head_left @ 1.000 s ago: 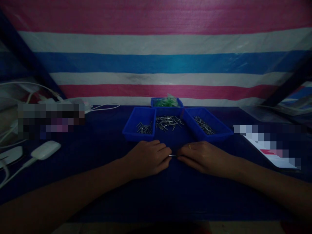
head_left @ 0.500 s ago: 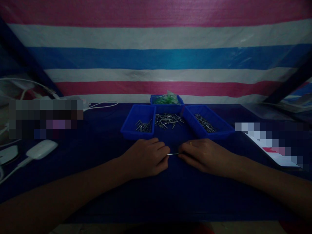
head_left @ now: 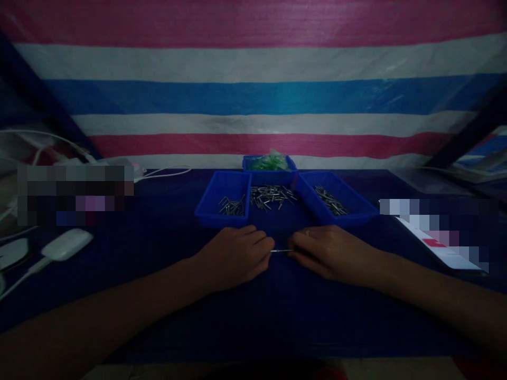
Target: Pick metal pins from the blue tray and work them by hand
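While our left hand (head_left: pixel 243 256) pinches one end of a thin metal pin (head_left: pixel 280 250), our right hand (head_left: pixel 330 253), likewise curled nearly closed, grips the other, nearer us than the loose pile (head_left: pixel 272 196).

A slim silvery pin (head_left: pixel 279 250) spans both hands (head_left: pixel 241 254) crosswise.

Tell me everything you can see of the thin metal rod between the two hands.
The metal rod is slim, straight and silvery, its visible stretch short. Whether it is one piece or two joined is too small to tell. It runs roughly level from side to side, the left hand holding one end and the right hand the other, so both tips are hidden. It is over the dark blue tabletop; whether it touches that cannot be told.
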`<action>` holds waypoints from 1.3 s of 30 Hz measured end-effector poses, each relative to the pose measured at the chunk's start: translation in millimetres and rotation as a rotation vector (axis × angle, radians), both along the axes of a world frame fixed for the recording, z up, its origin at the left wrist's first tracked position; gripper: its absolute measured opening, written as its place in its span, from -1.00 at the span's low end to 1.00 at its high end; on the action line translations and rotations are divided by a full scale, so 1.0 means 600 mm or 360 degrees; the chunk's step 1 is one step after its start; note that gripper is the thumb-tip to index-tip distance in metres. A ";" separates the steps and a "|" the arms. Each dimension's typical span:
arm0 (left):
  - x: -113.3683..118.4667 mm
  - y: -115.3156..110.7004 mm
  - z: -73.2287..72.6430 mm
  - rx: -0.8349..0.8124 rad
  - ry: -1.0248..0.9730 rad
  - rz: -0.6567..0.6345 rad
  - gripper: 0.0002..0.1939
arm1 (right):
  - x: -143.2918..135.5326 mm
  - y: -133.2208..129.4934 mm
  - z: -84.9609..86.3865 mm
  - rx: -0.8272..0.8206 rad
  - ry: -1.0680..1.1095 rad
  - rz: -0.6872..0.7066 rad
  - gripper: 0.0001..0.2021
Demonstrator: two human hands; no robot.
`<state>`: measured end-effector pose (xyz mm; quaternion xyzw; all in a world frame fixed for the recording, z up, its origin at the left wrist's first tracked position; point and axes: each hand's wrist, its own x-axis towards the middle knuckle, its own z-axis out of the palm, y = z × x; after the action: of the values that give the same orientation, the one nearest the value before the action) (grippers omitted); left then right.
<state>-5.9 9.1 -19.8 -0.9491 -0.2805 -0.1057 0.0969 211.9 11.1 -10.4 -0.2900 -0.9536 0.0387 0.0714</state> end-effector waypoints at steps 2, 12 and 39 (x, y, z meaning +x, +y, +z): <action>0.000 0.001 0.000 0.0010 0.0000 0.0000 -0.87 | 0.000 0.000 0.000 0.0009 0.0008 0.0002 -0.85; 0.002 -0.003 0.004 0.0047 -0.0067 -0.0003 -0.76 | 0.000 0.001 -0.001 0.0078 -0.0035 -0.0017 -0.78; -0.003 0.002 0.000 0.0130 -0.0061 -0.0107 -0.88 | 0.004 -0.001 -0.005 0.0207 0.0026 0.0047 -0.80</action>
<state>-7.6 10.1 -19.9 -0.9510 -0.2458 -0.1385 0.1265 214.3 10.8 -13.1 -0.2701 -0.9577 -0.0200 0.0975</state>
